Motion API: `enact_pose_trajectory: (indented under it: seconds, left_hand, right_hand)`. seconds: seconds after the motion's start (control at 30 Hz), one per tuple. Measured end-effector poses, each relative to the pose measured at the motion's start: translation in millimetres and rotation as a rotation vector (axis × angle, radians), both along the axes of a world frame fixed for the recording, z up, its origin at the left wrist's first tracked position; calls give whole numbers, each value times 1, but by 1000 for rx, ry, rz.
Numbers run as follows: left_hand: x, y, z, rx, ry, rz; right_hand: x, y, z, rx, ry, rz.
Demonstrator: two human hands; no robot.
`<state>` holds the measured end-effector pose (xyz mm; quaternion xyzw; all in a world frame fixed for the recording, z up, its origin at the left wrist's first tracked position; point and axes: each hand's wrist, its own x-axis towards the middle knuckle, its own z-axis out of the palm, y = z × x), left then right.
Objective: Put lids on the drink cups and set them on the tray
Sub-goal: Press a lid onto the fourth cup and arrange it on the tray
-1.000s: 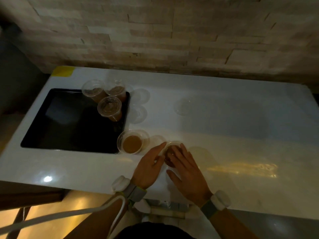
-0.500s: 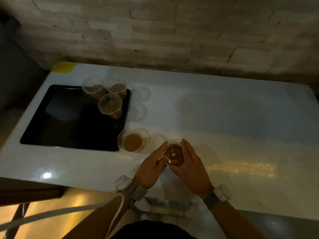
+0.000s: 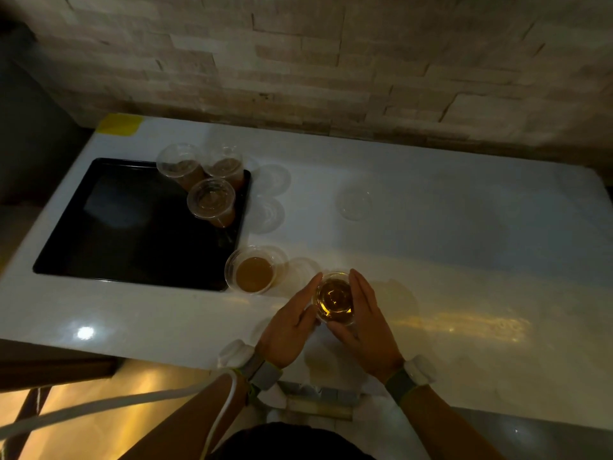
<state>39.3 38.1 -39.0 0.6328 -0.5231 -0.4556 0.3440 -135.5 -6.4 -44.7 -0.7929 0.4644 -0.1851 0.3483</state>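
Observation:
A clear plastic cup of amber drink point(image 3: 334, 298) with a clear lid on top stands near the table's front edge. My left hand point(image 3: 292, 318) and my right hand point(image 3: 365, 313) clasp its two sides, fingers straight and pointing away from me. An open cup of brown drink point(image 3: 253, 274) stands just left of it, beside the tray's right front corner. The black tray point(image 3: 132, 234) lies at the left and carries three lidded cups point(image 3: 211, 202) in its far right corner.
A loose clear lid point(image 3: 354, 204) lies on the white table point(image 3: 464, 260) at mid-depth, right of centre. Two more clear lids point(image 3: 270, 194) lie just right of the tray. A brick wall point(image 3: 331, 61) runs along the table's far edge. Yellow tape point(image 3: 121, 124) marks the far left corner.
One second ago both hands lay flat over the cup's top. They have since slid apart and down to its sides, so the lidded top now shows.

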Motion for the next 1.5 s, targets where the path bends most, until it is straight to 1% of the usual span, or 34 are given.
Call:
enact_pose_trajectory:
  seconds: [0.1, 0.23, 0.37, 0.47, 0.67, 0.9, 1.13, 1.3, 1.37, 1.4, 1.47, 1.5]
  left_hand:
    - [-1, -2, 2, -25, 1, 2]
    - [0, -7, 0, -51, -54, -9]
    - [-6, -12, -1, -50, -66, -12]
    - [-8, -12, -3, -69, -90, -9]
    - [-6, -14, -4, -62, -82, -32]
    - [-3, -16, -3, -44, -40, -42]
    - [-9, -16, 7, 20, 48, -36]
    - [-11, -14, 15, 41, 106, -11]
    - [-11, -13, 17, 80, 104, 22]
    - [-12, -13, 16, 112, 134, 55]
    - [-12, -12, 17, 195, 260, 132]
    - [-11, -13, 17, 233, 317, 153]
  right_hand:
    - [0, 1, 0, -13, 14, 2]
    - [-3, 1, -7, -84, 107, 15]
    - [-4, 1, -15, -120, 177, -18]
    - [-4, 2, -20, -138, 193, -38]
    - [-1, 0, -18, -90, 107, -16]
    - [-1, -1, -15, -86, 79, -24]
    - [0, -2, -20, -31, -15, -35]
    - [0, -1, -29, 14, -63, -84]
    - [2, 1, -32, 71, -96, -114]
    - [2, 3, -32, 142, -140, -149]
    - [2, 7, -31, 275, -226, -235]
    - [2, 8, -31, 314, -233, -271]
